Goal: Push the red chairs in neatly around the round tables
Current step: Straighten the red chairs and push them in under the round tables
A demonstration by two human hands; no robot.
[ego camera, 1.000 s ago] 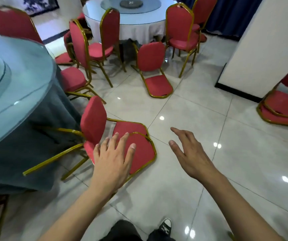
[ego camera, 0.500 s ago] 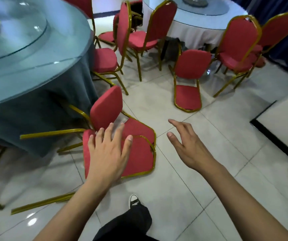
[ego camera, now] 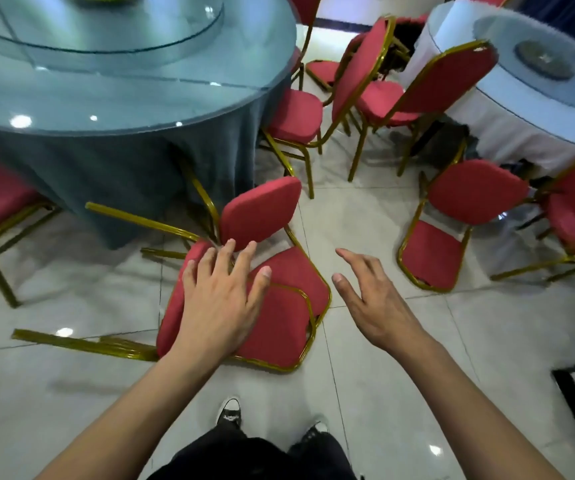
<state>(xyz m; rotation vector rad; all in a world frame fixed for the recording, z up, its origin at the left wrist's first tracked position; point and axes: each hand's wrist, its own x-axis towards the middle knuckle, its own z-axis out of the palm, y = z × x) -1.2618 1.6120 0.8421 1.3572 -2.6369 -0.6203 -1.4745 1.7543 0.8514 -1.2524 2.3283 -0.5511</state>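
Fallen chair lies tipped on the tiled floor in the near centre, just beside the grey-clothed round table; its gold legs point left, toward the cloth. Left hand hovers over the chair's red back, fingers spread apart, palm down; cannot tell whether it touches. Right hand to the right of the chair, fingers apart, holding nothing, clear of the frame. Glass tabletop on the left table. Second fallen chair right of centre, near the white-clothed table. Upright chairs stand askew between the two tables, not tucked in.
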